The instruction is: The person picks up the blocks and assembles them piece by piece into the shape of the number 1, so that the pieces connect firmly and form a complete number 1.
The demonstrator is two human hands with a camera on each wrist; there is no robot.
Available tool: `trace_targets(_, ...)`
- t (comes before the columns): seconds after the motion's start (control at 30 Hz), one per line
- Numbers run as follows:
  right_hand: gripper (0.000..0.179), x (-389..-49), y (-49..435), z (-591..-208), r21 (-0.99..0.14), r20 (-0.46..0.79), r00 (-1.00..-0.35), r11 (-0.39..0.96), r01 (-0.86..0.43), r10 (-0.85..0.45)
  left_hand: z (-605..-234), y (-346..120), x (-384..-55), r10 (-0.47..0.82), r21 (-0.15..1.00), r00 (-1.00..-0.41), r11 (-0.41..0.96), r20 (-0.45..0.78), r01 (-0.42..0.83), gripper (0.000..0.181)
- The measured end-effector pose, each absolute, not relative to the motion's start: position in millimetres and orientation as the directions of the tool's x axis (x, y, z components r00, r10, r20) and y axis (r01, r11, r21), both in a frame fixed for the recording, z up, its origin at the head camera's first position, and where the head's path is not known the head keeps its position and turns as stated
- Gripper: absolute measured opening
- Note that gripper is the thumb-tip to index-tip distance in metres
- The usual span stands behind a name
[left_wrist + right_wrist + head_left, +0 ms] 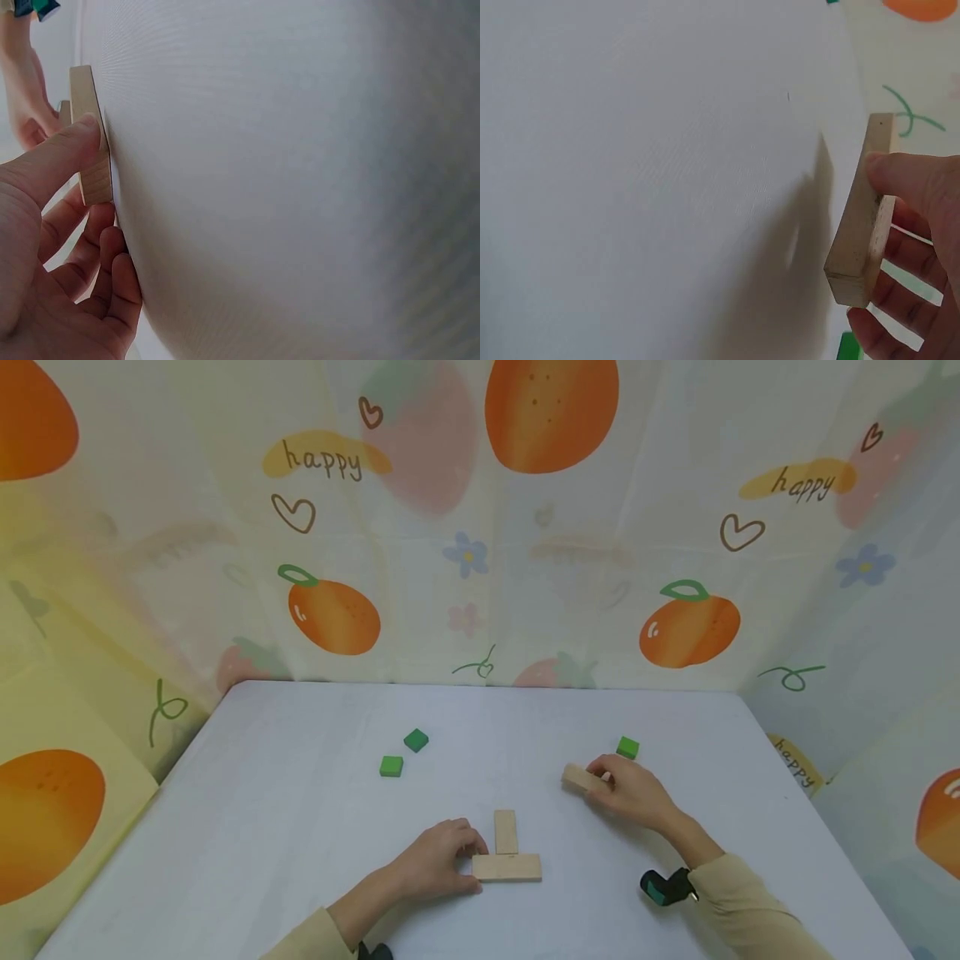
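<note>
My left hand (437,858) holds the left end of a plain wooden block (513,868) lying crosswise on the white table. In the left wrist view, the thumb presses the near side of this block (95,180), with the fingers curled behind its end. A second wooden block (506,832) points away from the first one's back side, so the two form an upside-down T. Farther right, my right hand (633,792) grips another wooden block (580,777) between thumb and fingers. The right wrist view shows that block (857,225) tilted, with a shadow on the table beside it.
A light green block (627,747) sits just behind my right hand. Toward the back left are a dark green block (416,741) and another light green block (391,767). A fruit-printed curtain (510,610) hangs behind the white table (300,793).
</note>
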State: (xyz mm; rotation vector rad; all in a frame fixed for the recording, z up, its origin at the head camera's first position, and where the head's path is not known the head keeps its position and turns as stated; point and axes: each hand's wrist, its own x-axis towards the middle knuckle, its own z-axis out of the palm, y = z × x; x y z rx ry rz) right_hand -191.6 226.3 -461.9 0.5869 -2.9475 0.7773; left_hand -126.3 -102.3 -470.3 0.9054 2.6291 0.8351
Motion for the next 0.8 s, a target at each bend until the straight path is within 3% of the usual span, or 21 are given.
trace_targets(0.8, 0.026, -210, 157, -456, -0.44, 0.032, -0.956, 0.855, -0.274, -0.29, -471, -103, -127, 0.626, 0.583, -0.778, 0.651, -0.049, 0.486, 0.034)
